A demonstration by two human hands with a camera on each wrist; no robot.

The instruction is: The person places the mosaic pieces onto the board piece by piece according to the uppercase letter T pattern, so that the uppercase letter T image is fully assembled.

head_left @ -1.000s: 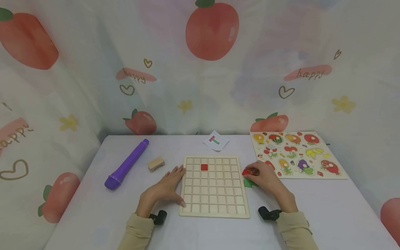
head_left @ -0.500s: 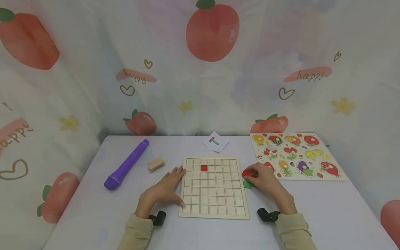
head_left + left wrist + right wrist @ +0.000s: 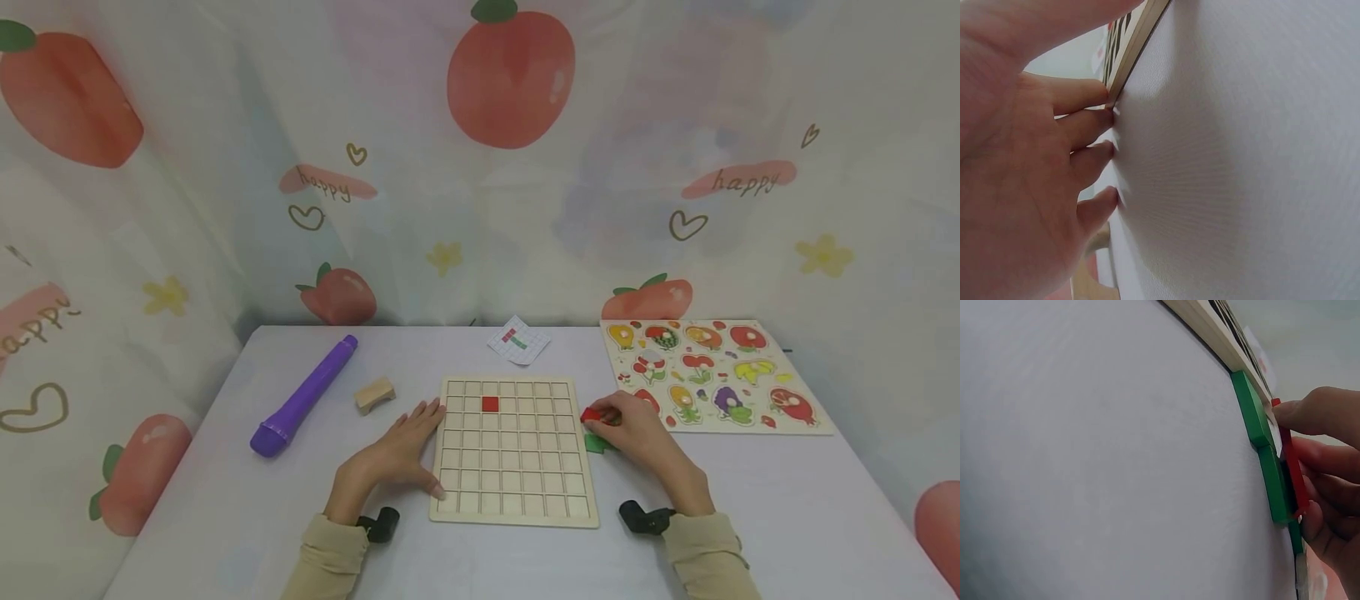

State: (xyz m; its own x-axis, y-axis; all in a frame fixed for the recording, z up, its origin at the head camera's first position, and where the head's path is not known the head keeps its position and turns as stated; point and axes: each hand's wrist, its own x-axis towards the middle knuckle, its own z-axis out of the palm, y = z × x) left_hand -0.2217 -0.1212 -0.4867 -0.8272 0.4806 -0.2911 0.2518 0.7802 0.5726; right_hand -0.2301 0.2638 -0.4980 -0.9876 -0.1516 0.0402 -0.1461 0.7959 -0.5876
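A wooden grid board (image 3: 512,521) lies flat on the white table, with a single red square (image 3: 490,404) in its upper part. My left hand (image 3: 401,450) rests along the board's left edge, fingers spread and extended, thumb at the lower left corner. Beyond the right edge, my right hand (image 3: 637,429) pinches a red block (image 3: 590,414) between thumb and fingers. In the right wrist view the red block (image 3: 1293,465) appears edge-on as a thin bar. It is close above green blocks (image 3: 1252,409) that lie against the board. The hand partly hides the green blocks in the head view.
Behind the board lies a paper card (image 3: 519,340) with a coloured grid pattern. A fruit puzzle board (image 3: 780,425) is at the back right. On the left are a purple toy microphone (image 3: 303,396) and a small wooden arch block (image 3: 374,394).
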